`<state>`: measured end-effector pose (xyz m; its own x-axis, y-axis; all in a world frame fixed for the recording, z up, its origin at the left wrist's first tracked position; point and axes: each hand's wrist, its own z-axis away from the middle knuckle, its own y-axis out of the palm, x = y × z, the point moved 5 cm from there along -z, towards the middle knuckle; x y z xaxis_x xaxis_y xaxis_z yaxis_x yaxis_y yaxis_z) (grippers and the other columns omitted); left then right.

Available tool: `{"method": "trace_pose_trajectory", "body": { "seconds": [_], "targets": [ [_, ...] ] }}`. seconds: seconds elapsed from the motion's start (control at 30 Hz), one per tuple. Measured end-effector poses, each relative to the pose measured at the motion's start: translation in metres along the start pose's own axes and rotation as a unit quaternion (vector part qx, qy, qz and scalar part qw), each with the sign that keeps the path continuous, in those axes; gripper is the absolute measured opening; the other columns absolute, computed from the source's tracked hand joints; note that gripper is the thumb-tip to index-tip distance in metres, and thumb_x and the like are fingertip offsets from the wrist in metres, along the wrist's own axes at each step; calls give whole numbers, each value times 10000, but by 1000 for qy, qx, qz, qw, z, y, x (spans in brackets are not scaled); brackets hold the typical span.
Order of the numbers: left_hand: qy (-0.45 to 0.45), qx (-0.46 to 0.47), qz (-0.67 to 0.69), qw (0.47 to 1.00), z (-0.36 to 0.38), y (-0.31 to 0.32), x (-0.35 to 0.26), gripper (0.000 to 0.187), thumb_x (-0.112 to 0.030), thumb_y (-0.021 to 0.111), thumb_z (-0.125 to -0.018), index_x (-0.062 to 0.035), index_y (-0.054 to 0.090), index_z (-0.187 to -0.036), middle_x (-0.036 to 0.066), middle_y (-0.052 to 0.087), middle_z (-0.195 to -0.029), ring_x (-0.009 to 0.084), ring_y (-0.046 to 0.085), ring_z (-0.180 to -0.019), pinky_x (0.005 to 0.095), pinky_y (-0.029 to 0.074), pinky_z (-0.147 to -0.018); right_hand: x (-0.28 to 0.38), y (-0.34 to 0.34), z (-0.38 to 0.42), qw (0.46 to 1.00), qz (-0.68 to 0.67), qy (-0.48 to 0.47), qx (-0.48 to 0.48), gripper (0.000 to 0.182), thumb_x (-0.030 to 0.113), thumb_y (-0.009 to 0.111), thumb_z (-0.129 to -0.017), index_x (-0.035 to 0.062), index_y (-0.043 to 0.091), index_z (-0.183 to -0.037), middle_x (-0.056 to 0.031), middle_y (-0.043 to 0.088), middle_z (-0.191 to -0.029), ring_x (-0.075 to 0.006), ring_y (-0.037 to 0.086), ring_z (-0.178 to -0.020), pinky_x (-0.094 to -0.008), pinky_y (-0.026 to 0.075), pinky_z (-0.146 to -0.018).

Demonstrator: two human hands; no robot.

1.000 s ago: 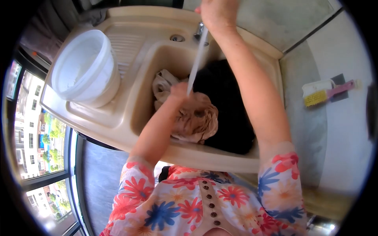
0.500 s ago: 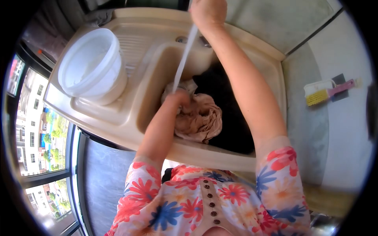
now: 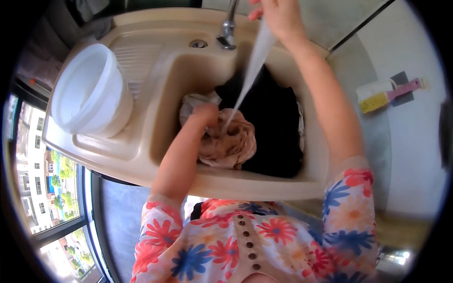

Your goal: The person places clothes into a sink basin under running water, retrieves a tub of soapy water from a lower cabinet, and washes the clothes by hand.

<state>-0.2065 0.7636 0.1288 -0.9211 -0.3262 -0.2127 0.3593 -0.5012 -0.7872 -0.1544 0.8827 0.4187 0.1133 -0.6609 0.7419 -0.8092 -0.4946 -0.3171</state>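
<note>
My left hand [image 3: 206,115] is down in the sink basin, closed on a wet beige-pink garment [image 3: 231,146] bunched into a round heap. Its fingertips are partly hidden in the folds. A pale, whitish piece of cloth [image 3: 191,101] lies just behind that hand. My right hand [image 3: 281,20] is raised at the top edge of the view, fingers bent; whatever it grips is hidden. From beside it a stream of water [image 3: 255,63] runs slanting down onto the beige-pink garment. A black garment [image 3: 269,127] spreads over the right part of the basin.
A metal tap [image 3: 227,35] stands at the sink's back edge. On the ribbed drainboard to the left sits a white plastic bucket [image 3: 92,92]. A brush with yellow bristles and a purple handle [image 3: 389,96] hangs on the right wall. Windows [image 3: 52,174] are at the far left.
My right hand has moved right, and the water stream's upper end has shifted with it. The tap now shows. My left hand stays on the beige-pink garment; the view has shifted slightly.
</note>
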Motion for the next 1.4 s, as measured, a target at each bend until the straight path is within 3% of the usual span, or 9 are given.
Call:
{"method": "trace_pose_trajectory", "body": {
  "seconds": [0.27, 0.6, 0.7, 0.87, 1.0, 1.07, 1.23, 1.33, 1.4],
  "targets": [
    [-13, -17, -13, 1000, -4, -2, 2, 332, -169, 699, -588, -67, 667, -903, 134, 630, -977, 270, 605, -928, 366, 492, -760, -86, -115, -38, 990, 124, 63, 39, 184, 186, 372, -930, 11, 414, -970, -103, 538, -745, -163, 543, -491, -290, 479, -464],
    [-71, -122, 26, 990, -20, 3, 13, 364, -166, 669, -618, -139, 646, -981, 103, 618, -987, 293, 563, -979, 418, 445, -831, -75, -112, -34, 978, 176, 111, 29, 248, 237, 373, -933, -4, 425, -961, -119, 569, -827, -179, 573, -547, -327, 478, -560],
    [-64, -193, 15, 979, -20, 0, 7, 352, -163, 662, -645, -164, 642, -997, 89, 590, -1028, 287, 504, -1053, 448, 394, -883, -78, -116, -32, 984, 174, 37, 32, 283, 263, 411, -922, -16, 448, -949, -116, 572, -833, -170, 559, -546, -332, 476, -577],
    [-48, -215, 42, 975, -6, -13, -5, 371, -167, 651, -670, -170, 623, -1040, 93, 513, -1132, 274, 418, -1135, 447, 355, -913, -154, -136, 82, 961, 233, 123, 82, 524, 284, 546, -863, 15, 357, -1270, -148, 535, -1149, -262, 460, -1124, -366, 369, -939],
    [6, -297, 43, 954, -11, -5, -13, 512, -163, 657, -661, -162, 532, -1157, 106, 442, -1224, 297, 378, -1169, 467, 346, -914, -263, -150, 243, 862, 273, 417, 93, 857, 455, 644, -729, -17, 259, -1334, -243, 345, -1324, -338, 335, -1238, -387, 300, -1010],
    [33, -333, 41, 942, -15, -9, -26, 562, -165, 655, -662, -158, 487, -1198, 117, 409, -1259, 315, 356, -1185, 477, 340, -918, -259, -113, 287, 730, 440, 507, 125, 858, 460, 650, -717, -11, 275, -1327, -213, 385, -1297, -328, 333, -1232, -379, 343, -977],
    [78, -349, 22, 934, -30, -40, -73, 713, -322, 678, -684, -194, 352, -1305, 136, 242, -1384, 364, 276, -1233, 511, 340, -917, -209, -71, 286, 838, 441, 306, 96, 510, 241, 643, -701, -19, 478, -1107, -173, 477, -1073, -339, 447, -1010, -415, 442, -803],
    [96, -262, 53, 959, -60, -58, -103, 748, -336, 669, -699, -210, 298, -1336, 139, 219, -1396, 372, 276, -1221, 520, 378, -886, -191, -49, 285, 873, 411, 220, 145, 457, 181, 659, -670, 28, 507, -1072, -145, 480, -997, -324, 463, -981, -400, 467, -730],
    [85, -212, 39, 973, -85, -50, -105, 706, -299, 636, -713, -162, 309, -1323, 187, 331, -1305, 350, 453, -1080, 470, 455, -785, -205, -51, 282, 875, 409, 205, 162, 446, 169, 659, -669, 47, 515, -1073, -136, 486, -978, -315, 474, -967, -398, 473, -715]
  ]
}}
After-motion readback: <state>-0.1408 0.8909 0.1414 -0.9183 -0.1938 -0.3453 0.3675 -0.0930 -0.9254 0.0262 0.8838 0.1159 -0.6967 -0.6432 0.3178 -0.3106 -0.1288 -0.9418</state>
